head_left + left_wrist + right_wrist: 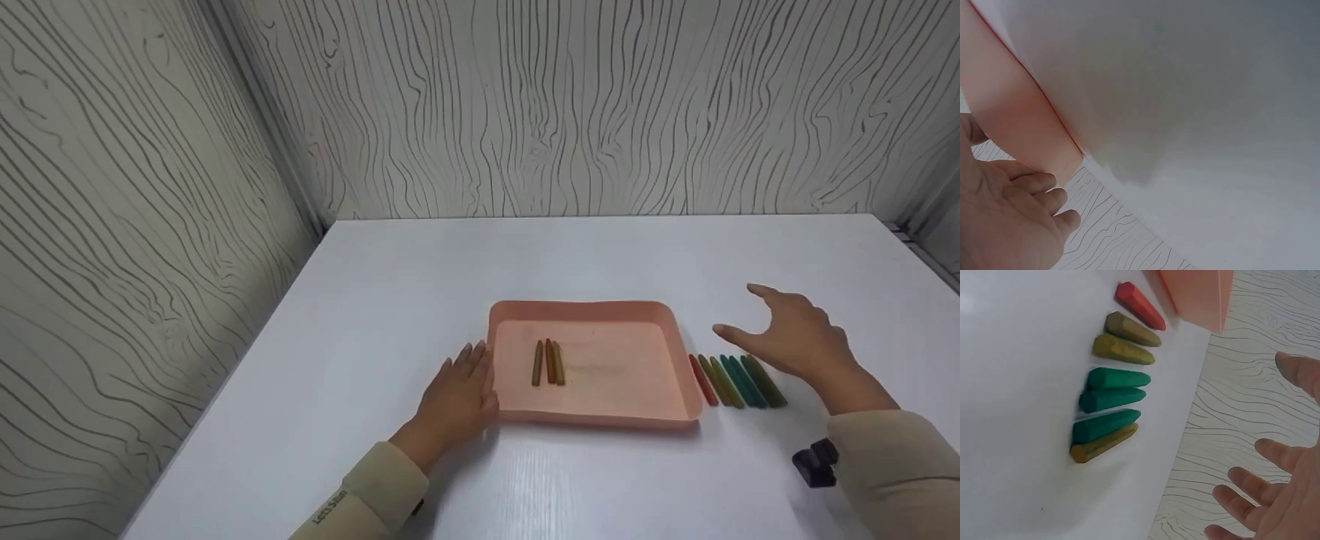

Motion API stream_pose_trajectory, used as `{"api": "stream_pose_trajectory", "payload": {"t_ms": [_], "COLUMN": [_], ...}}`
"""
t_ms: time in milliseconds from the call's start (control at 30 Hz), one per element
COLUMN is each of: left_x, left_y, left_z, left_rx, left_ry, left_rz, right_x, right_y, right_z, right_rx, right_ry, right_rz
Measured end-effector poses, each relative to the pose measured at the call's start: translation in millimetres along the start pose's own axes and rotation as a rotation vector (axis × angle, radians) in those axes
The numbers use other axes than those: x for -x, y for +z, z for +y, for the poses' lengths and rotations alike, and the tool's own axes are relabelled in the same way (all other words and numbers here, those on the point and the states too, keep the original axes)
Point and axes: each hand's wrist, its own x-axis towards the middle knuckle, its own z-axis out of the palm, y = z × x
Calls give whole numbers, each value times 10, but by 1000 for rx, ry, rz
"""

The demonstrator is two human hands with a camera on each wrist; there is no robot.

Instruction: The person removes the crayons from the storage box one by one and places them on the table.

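A shallow pink tray (622,360) lies on the white table. My left hand (454,401) rests against its left side with the fingers extended; in the left wrist view that hand (1010,219) is beside the tray wall (1022,112). Three crayons (550,362), brownish and reddish, lie side by side in the tray's left part. Right of the tray several crayons stand in a slanted row: a red crayon (1140,306), brown and yellowish ones, and green crayons (1120,378). Over the row my right hand (806,337) hovers with thumb and fingers spread, holding nothing.
The white tabletop (420,262) extends around the tray. Wood-grain patterned panels (585,112) rise behind it and at the left. A small black device (816,463) sits at the right sleeve.
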Motion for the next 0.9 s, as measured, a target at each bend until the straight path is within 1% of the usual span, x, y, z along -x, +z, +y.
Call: {"api": "stream_pose_trajectory", "payload": {"t_ms": [233, 400, 633, 800, 900], "left_x": [3, 14, 19, 6, -1], "left_y": [11, -1, -26, -2, 8], "left_z": [11, 23, 31, 17, 16], "left_rx": [-11, -1, 16, 14, 15], "left_ry": [-12, -26, -27, -20, -30], "left_rz": [1, -10, 0, 6, 1], "right_x": [-90, -138, -161, -179, -183], "right_y": [60, 136, 238, 354, 437], "right_z": [-275, -459, -710, -859, -952], "right_rx": [-4, -6, -11, -9, -2], "right_ry": [-41, -91, -138, -177, -192], "right_rz": [21, 35, 8, -8, -9]}}
